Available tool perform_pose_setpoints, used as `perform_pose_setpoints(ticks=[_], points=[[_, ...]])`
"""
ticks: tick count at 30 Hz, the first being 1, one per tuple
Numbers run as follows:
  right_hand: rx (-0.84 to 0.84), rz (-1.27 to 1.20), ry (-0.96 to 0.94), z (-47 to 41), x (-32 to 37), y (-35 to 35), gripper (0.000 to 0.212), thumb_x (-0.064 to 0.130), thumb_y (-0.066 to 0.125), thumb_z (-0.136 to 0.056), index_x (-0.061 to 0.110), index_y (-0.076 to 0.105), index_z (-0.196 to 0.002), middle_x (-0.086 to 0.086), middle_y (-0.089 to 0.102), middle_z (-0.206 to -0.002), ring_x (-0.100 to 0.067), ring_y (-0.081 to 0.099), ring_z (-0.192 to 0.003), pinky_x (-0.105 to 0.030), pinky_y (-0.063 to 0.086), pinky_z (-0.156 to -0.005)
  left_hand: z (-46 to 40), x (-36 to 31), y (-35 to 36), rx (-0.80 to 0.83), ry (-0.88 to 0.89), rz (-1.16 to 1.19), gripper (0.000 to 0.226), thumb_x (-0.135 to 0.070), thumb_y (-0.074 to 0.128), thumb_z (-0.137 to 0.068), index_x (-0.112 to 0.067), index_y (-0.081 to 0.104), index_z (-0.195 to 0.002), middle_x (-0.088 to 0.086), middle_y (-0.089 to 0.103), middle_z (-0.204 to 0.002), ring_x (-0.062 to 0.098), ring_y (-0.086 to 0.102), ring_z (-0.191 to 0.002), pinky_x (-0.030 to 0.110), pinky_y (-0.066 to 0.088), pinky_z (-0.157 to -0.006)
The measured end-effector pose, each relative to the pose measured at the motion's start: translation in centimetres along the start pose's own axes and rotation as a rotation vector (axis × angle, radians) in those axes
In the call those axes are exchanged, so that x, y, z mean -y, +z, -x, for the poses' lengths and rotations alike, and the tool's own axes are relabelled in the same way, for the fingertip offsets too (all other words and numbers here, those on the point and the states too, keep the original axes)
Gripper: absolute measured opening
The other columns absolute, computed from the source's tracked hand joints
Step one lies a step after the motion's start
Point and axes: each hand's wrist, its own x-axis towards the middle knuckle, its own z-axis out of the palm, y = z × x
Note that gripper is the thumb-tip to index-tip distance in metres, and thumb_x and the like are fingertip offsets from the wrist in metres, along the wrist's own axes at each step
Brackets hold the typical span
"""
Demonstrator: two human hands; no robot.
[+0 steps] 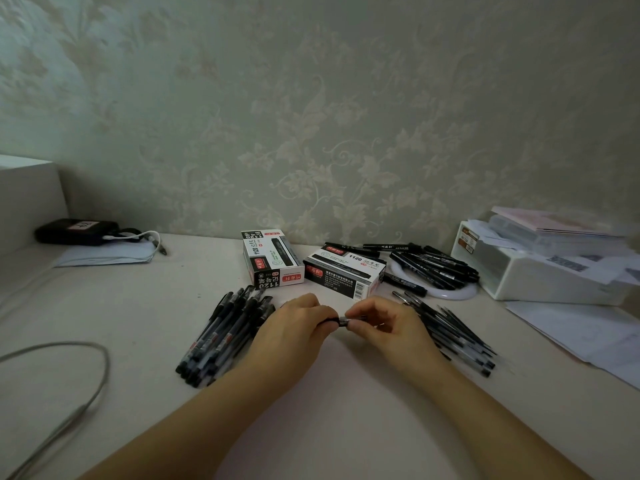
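Cluttered desk (pixel 138 306), pen (pixel 341 319) lying sideways between both hands: left hand (pixel 294 329) wraps the barrel, right hand (pixel 388 327) fingers (pixel 362 311) pinch its tip.

surface: pale desk (pixel 346 427)
centre-left: capped pens pile (pixel 221 337)
centre-right: loose pens pile (pixel 457 334)
back: left marker box (pixel 273 258), right marker box (pixel 346 271)
right: white box (pixel 540 278), papers (pixel 588 334)
left: black pouch (pixel 76 232), grey cable (pixel 86 375)

Black pouch (pixel 78 231) lies far left; white bin (pixel 540 271) far right (papers (pixel 588 334) beside it).
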Motion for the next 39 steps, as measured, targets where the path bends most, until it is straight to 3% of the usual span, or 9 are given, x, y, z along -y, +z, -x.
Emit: perform_pose_setpoints(ticks=[3,7,15,20,23,26,36,39], points=[[-0.026,-0.118,0.034,-0.1,0.3,0.1,0.016,0.006,0.076,-0.081,0.020,0.075,-0.089,-0.002,0.075,-0.088,-0.022,0.070,-0.088,-0.029,0.056,-0.084,-0.1,-0.2,-0.1,-0.027,0.009,-0.022,0.027,-0.034,0.047,-0.099,-0.027,0.067,-0.115,-0.003,0.054,-0.094,0.013,0.050,-0.082,0.032,0.044,-0.069],[-0.033,-0.171,0.043,-0.1,0.7,0.0,0.016,0.003,0.077,-0.079,0.013,0.075,-0.091,-0.004,0.076,-0.086,-0.021,0.071,-0.088,-0.022,0.057,-0.082,-0.1,-0.4,-0.3,-0.045,0.020,-0.039,0.028,-0.034,0.046,-0.099,-0.024,0.067,-0.114,-0.003,0.053,-0.094,0.014,0.050,-0.081,0.032,0.043,-0.068],[-0.070,-0.187,0.010,-0.1,1.2,0.5,0.018,0.005,0.075,-0.083,0.019,0.075,-0.095,0.001,0.076,-0.090,-0.017,0.071,-0.089,-0.022,0.056,-0.083,0.0,-0.9,-0.4,-0.115,-0.001,-0.064,0.027,-0.034,0.048,-0.098,-0.022,0.070,-0.107,-0.003,0.050,-0.091,0.013,0.049,-0.077,0.032,0.045,-0.065],[-0.210,0.046,-0.036,0.0,1.1,0.9,0.023,0.022,0.072,-0.087,0.030,0.068,-0.108,0.014,0.070,-0.089,-0.002,0.062,-0.079,-0.012,0.049,-0.070,-0.1,-0.2,-2.0,-0.250,-0.196,-0.235,0.027,-0.034,0.049,-0.096,-0.020,0.071,-0.104,-0.002,0.054,-0.099,0.019,0.059,-0.084,0.035,0.052,-0.069],[-0.254,0.127,-0.037,0.1,0.7,0.3,0.018,0.020,0.069,-0.090,0.025,0.069,-0.107,0.012,0.069,-0.091,-0.001,0.060,-0.079,-0.010,0.046,-0.068,-0.3,1.8,-3.4,-0.219,-0.375,-0.383,0.024,-0.030,0.046,-0.097,-0.021,0.066,-0.108,0.000,0.054,-0.103,0.023,0.055,-0.091,0.033,0.041,-0.068],[-0.260,0.170,-0.022,0.2,0.5,0.0,0.018,0.016,0.067,-0.091,0.021,0.070,-0.107,0.011,0.069,-0.091,0.000,0.059,-0.079,-0.009,0.045,-0.068,0.0,3.0,-3.6,-0.135,-0.486,-0.437,0.024,-0.027,0.045,-0.097,-0.022,0.062,-0.112,0.001,0.052,-0.102,0.023,0.052,-0.094,0.033,0.041,-0.071],[-0.281,0.330,-0.063,0.1,-0.3,-0.5,0.020,0.006,0.067,-0.088,0.025,0.073,-0.095,0.017,0.066,-0.083,0.000,0.058,-0.073,-0.007,0.043,-0.062,0.0,3.6,-3.3,-0.084,-0.539,-0.495,0.020,-0.019,0.045,-0.093,-0.019,0.060,-0.107,0.002,0.048,-0.102,0.023,0.051,-0.095,0.030,0.035,-0.068],[-0.318,0.484,-0.071,0.1,-0.3,-1.2,0.016,0.006,0.067,-0.087,0.021,0.071,-0.094,0.016,0.063,-0.084,-0.004,0.059,-0.074,-0.019,0.050,-0.067,0.0,3.5,-3.3,-0.098,-0.530,-0.504,0.017,-0.019,0.046,-0.093,-0.018,0.059,-0.104,0.000,0.044,-0.097,0.021,0.049,-0.092,0.030,0.034,-0.068]])
